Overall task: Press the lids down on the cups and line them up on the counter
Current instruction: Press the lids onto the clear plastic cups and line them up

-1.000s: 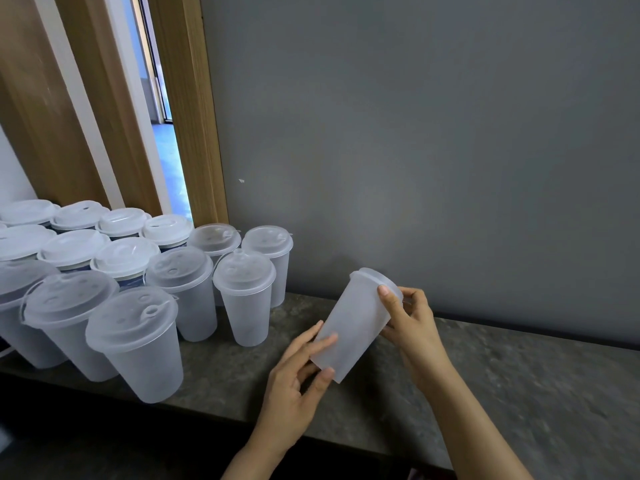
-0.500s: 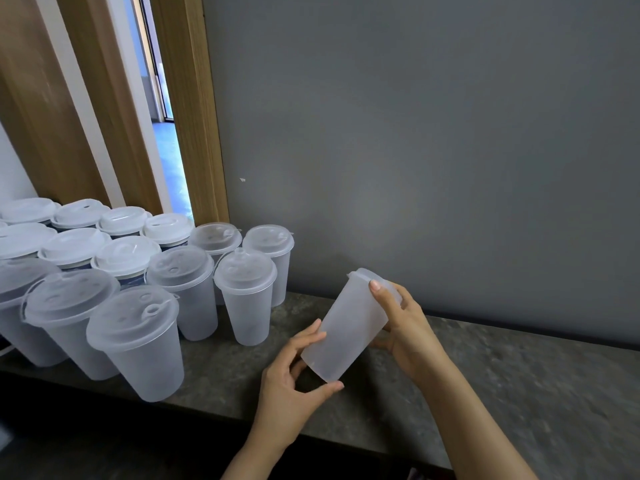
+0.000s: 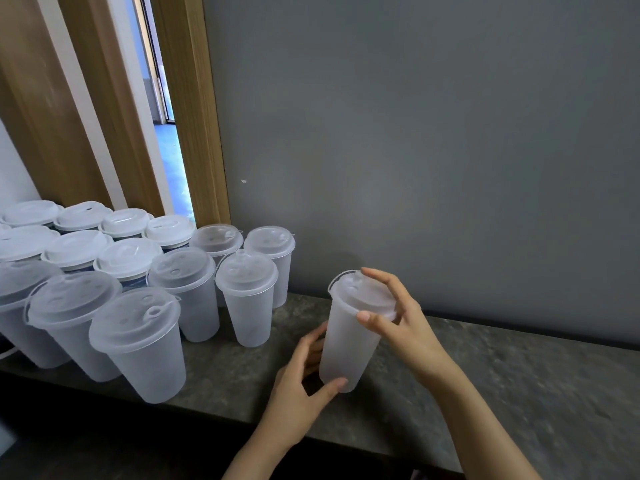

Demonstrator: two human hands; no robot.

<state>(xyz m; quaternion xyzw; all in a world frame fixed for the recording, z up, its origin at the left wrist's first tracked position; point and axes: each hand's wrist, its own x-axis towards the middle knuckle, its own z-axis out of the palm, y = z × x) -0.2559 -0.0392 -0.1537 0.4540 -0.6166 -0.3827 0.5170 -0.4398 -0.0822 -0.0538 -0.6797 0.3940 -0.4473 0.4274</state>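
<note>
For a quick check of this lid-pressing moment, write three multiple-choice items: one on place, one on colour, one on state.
1. Where do the lidded cups stand relative to the held cup?
A. To its left
B. To its right
C. Stacked on it

2. What colour is the wall behind the counter?
A. Red
B. Grey
C. Yellow

3. How is the held cup handled?
A. It lies flat, untouched
B. One hand alone lifts it
C. Both hands hold it

Answers:
1. A, the group fills the counter's left end.
2. B, the wall is plain grey.
3. C, the left hand grips its base while the right hand curls over its lid.
</note>
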